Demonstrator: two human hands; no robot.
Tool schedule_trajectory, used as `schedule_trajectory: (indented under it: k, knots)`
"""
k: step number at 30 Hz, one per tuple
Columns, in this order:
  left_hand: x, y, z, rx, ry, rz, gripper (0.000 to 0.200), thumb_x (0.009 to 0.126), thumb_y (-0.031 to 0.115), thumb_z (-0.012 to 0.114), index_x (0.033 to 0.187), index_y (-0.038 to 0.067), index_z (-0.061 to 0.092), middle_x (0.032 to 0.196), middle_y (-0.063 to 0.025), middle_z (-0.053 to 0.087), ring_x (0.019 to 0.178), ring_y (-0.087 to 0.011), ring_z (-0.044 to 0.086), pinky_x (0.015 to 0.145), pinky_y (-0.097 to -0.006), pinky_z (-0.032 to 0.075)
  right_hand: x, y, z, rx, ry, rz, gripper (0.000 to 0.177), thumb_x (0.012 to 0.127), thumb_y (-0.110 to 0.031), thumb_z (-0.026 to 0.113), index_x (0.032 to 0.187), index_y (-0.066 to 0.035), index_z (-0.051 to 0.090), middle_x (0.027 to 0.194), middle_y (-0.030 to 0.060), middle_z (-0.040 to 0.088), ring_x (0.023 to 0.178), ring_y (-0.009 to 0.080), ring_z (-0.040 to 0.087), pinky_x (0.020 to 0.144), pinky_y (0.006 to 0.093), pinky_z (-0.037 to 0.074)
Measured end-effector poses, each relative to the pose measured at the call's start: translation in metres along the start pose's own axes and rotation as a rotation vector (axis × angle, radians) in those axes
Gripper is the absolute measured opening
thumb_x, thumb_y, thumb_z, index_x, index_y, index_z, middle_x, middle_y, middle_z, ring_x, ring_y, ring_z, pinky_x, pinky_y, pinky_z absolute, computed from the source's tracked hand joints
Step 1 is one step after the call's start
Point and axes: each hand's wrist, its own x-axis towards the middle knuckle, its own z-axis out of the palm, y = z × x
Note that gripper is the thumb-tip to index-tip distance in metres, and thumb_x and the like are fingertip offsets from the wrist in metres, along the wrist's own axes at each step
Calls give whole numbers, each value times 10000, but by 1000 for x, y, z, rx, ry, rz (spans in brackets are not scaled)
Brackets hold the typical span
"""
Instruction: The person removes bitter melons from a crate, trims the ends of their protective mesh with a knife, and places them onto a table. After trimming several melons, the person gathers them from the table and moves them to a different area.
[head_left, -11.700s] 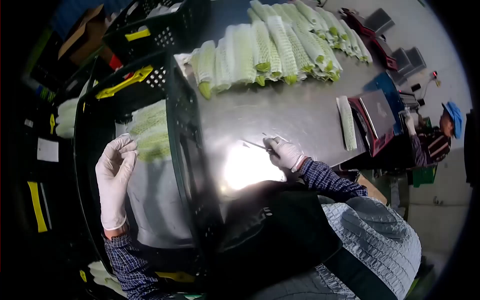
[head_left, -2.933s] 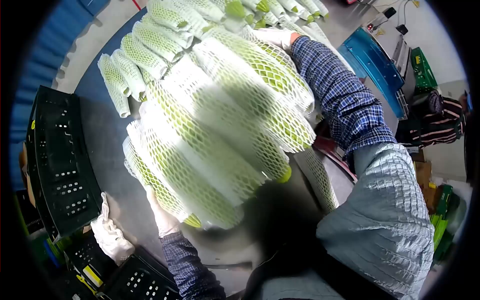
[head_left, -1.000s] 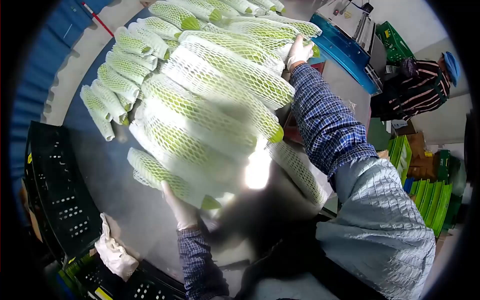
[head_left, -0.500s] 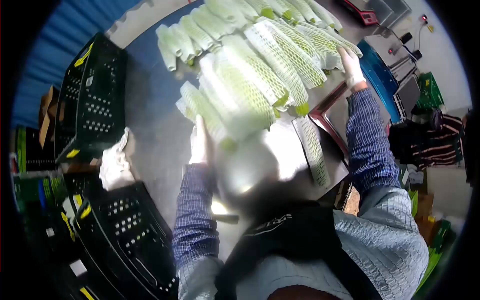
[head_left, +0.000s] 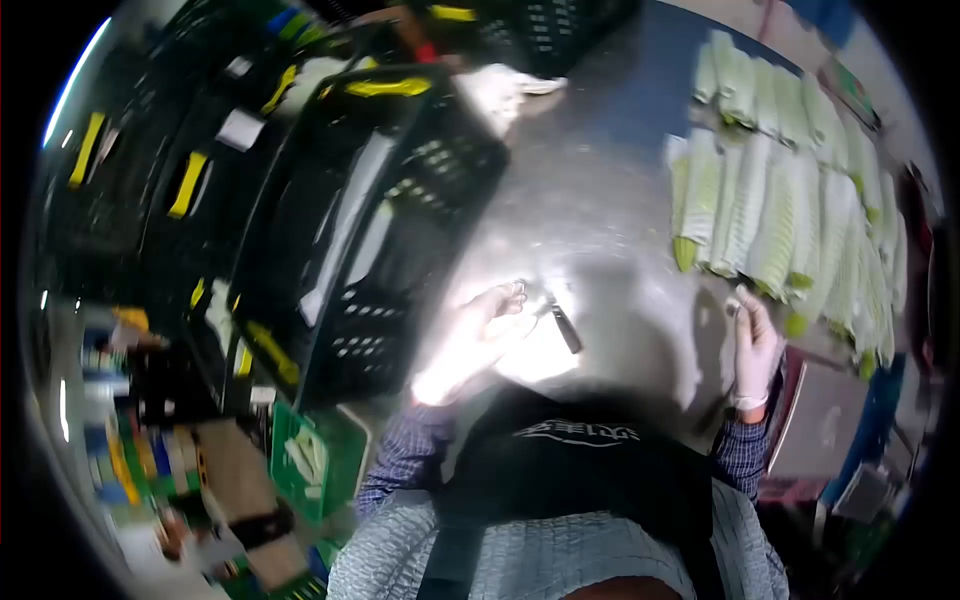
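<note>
Slanting across the desk [head_left: 620,230], the black-handled tool [head_left: 566,329] lies just right of the nearer left hand [head_left: 480,330]; the right hand [head_left: 756,348] is beside net-sleeved vegetables [head_left: 771,215]; fingers curl, though I cannot tell any grip.

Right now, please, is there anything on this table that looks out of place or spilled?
The white cloth beside the dark crate looks untidy because it lies bunched up; a dark-handled tool lies loose near the left hand. I see no spill, though glare hides part of the table.
</note>
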Motion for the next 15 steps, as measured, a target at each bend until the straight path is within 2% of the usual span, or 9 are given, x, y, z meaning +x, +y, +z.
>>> schedule_trajectory:
  k: [1,3,5,6,7,10,11,13,15]
  knots:
    - [-35,-13,-41,113,56,80,522,878,158,705,1341,-22,543,1242,-140,630,1169,-207,596,998,-338,473,-10,-5,31,-15,-97,9,308,988,-84,548,1273,14,611,1121,88,694,985,149,631,910,259,468]
    - [-93,32,-109,240,182,143,559,861,219,724,1330,-28,547,1234,-143,637,1157,-212,602,1012,-360,464,-37,-42,92,-365,-386,-232,359,918,-78,619,1274,-32,620,1158,135,687,1003,221,650,920,290,476]
    - [-147,28,-187,270,292,151,607,852,283,747,1332,-30,547,1217,-144,648,1141,-217,609,1018,-368,458,-68,-80,157,-477,-502,-571,367,854,-111,664,1214,-66,612,1097,165,673,982,345,649,849,389,524]
    - [-135,82,-151,389,296,113,606,860,291,747,1334,-30,547,1206,-143,653,1126,-221,616,1012,-365,462,-49,-54,113,-398,-538,-589,410,840,-143,671,1235,-65,591,1083,164,676,968,348,651,823,420,524]
    - [-137,89,-164,478,308,107,605,868,300,746,1335,-29,547,1194,-142,657,1111,-225,624,1006,-362,465,-49,-47,119,-399,-552,-564,417,840,-138,666,1244,-66,588,1075,163,675,953,348,651,814,420,524]
    - [-132,63,-222,570,433,39,591,899,308,723,1337,-43,534,1180,-163,654,1073,-237,638,969,-353,491,-58,-53,144,-533,-602,-482,460,852,-150,650,1294,-61,562,1025,163,670,872,357,647,771,444,520]
    - [-124,45,-244,594,408,73,611,900,329,721,1335,-54,527,1143,-169,663,1068,-243,642,964,-345,496,-59,-58,152,-632,-622,-454,490,862,-173,643,1327,-54,542,991,165,666,820,365,642,746,467,516]
    - [-94,11,-282,609,292,91,586,903,319,717,1319,-53,538,1097,-160,675,1042,-238,648,944,-332,506,-65,-38,168,-807,-545,-431,535,857,-237,653,1341,-47,528,989,184,665,843,365,648,761,463,521]
    - [-40,-30,-310,661,88,32,563,907,309,710,1295,-64,545,1065,-166,687,989,-233,655,919,-322,514,-68,-32,190,-765,-513,-348,623,837,-316,679,1376,-61,500,1057,195,651,936,368,650,808,444,534]
